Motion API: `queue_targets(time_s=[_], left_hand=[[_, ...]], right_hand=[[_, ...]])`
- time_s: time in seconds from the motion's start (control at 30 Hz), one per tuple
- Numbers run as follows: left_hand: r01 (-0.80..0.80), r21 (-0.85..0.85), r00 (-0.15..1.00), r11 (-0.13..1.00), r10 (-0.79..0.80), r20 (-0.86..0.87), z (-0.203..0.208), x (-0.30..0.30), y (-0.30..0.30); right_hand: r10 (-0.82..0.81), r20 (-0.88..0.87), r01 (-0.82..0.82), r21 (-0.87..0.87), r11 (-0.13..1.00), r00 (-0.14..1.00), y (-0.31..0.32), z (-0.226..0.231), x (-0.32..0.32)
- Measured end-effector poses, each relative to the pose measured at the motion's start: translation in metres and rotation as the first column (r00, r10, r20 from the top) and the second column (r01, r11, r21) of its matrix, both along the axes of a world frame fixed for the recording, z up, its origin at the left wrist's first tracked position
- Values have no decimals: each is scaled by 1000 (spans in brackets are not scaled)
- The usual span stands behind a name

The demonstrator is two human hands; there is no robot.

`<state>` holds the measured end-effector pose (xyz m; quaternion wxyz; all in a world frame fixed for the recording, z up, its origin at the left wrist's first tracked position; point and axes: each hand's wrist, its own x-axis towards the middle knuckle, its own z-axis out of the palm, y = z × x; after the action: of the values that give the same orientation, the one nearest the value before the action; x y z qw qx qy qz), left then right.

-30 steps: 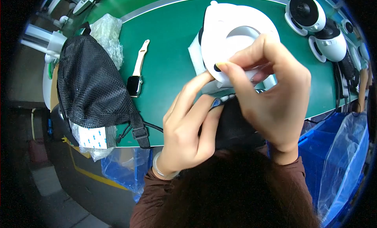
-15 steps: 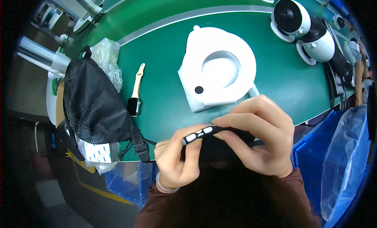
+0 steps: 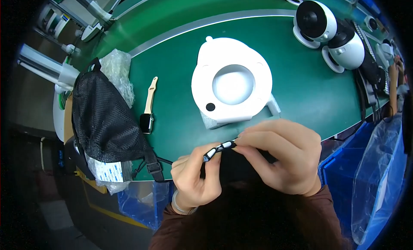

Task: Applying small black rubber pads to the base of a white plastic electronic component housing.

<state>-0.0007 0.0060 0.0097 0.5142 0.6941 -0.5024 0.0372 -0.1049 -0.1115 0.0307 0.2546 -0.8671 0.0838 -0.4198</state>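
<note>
Head view showed one slim strip (image 3: 219, 149) between two hands, just beyond the near edge of one green surface (image 3: 172, 99). It was black with several white patches, sloping up toward the right. The left hand (image 3: 195, 179) pinched one end; the right hand's (image 3: 286, 157) fingers gripped the other. Above sat one white housing (image 3: 204, 75) with one round recess and one dark dot (image 3: 210, 107). One watch (image 3: 146, 123) and one black mesh bag (image 3: 105, 116) lay leftward.

Drew the right hand (image 3: 290, 157) and left hand (image 3: 195, 177) back, leaving the white housing (image 3: 230, 54) beyond the fingertips. Fully uncovered the black dot (image 3: 210, 107). Pinched the black-and-white strip (image 3: 223, 148) with right fingers too, besides left
</note>
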Motion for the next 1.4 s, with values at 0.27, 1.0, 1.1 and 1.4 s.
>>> queue_targets(time_s=[0.27,1.0,1.1,1.4], left_hand=[[-55,-16,998,998,56,6,-3,1,0],[-8,68,994,998,16,-105,-3,7,-4],[-10,131,997,991,20,-80,1,5,-3],[1,112,999,994,3,-35,-3,8,-2]], right_hand=[[39,25,-41,95,995,999,-3,-7,6],[-203,5,163,577,801,979,-16,-3,7],[-205,-10,178,538,824,979,-18,-4,8],[-227,-40,218,485,847,973,-18,-4,11]])
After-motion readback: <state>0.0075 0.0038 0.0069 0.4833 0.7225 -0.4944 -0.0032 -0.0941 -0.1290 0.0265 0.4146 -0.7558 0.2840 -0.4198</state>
